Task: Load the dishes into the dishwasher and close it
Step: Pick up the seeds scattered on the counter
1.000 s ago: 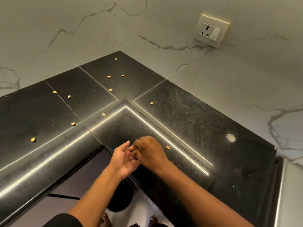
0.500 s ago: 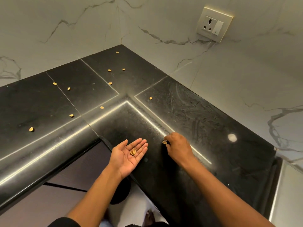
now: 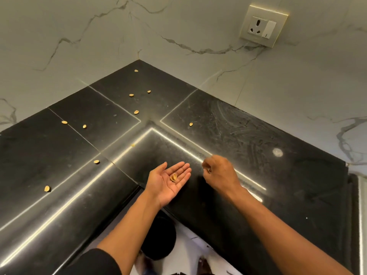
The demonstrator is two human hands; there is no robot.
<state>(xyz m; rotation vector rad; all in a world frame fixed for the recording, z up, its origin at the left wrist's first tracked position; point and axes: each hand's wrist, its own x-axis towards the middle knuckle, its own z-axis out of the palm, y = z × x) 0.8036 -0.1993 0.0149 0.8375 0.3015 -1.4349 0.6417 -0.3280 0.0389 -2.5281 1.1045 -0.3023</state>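
Shells, small, tan, nut-type, lie scattered over a polished black stone L-shaped countertop (image 3: 248, 135). Far left: 1 tan shell (image 3: 47, 188) near the rounded front edge. Further right: 1 shell (image 3: 96, 161) beside a slab joint, others toward the far corner, 1 (image 3: 191, 124) on the right slab.

Left hand (image 3: 168, 183): palm up, fingers straight and relaxed, cupped just off the inner corner; 1 tan shell half (image 3: 173, 177) rests in it, likely serving as a collecting tray.

Right hand (image 3: 220, 173): knuckles up, fingertips curled together; a pale speck shows at the fingertips, probably a pinched shell, though that cannot be confirmed.

Dishes and dishwasher: neither in view; loading judged not started.

Room: white grey-veined marble walls (image 3: 178, 26); cream wall socket with switch (image 3: 263, 26) far right; dark round object (image 3: 158, 239) on the pale floor below.
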